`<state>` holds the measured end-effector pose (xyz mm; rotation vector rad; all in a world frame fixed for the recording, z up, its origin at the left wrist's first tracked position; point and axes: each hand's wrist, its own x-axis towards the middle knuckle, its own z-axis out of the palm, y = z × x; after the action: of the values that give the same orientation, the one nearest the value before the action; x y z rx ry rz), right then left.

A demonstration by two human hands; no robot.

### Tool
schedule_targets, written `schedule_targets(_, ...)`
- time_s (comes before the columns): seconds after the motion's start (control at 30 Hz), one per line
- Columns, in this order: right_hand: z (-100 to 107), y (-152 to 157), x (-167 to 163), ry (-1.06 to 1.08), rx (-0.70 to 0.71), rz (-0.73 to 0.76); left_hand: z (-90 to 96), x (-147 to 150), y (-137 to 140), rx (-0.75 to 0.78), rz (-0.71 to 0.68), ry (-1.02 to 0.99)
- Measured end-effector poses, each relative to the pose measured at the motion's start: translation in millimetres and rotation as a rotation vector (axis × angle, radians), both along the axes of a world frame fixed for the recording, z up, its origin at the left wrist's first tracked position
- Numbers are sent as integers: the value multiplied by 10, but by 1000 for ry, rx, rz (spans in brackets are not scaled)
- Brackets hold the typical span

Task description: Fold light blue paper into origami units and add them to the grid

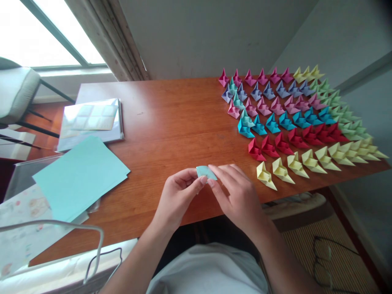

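Observation:
A small piece of folded light-teal paper (206,171) is held between my two hands, just above the table near its front edge. My left hand (182,190) pinches its left side, with the thumb on top. On the other side, my right hand (234,190) grips the right end between thumb and fingers. To the right stand rows of folded paper boats; the nearest is a yellow paper boat (266,176), with a red paper boat (256,150) behind it. Farther back are blue, pink, purple, magenta and green ones.
Sheets of light-teal paper (81,177) lie at the left of the wooden table (171,118). Behind them is a plastic-wrapped pack (90,122). A white cable-like tube (99,245) curves at the lower left. A chair (18,94) stands by the window.

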<state>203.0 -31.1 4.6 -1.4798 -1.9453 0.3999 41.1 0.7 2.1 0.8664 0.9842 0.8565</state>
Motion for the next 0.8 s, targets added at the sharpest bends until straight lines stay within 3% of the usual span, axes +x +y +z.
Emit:
schedule_targets(0.23, 41, -9, -32, 12, 101, -47, 12, 9, 6, -29, -13, -56)
schedule_targets(0.53, 97, -21, -123, 224, -55, -138, -64, 12, -33, 35, 4, -61)
schedule_targets(0.8, 76, -31, -92, 224, -21, -160, -3, 82, -27, 49, 107, 7)
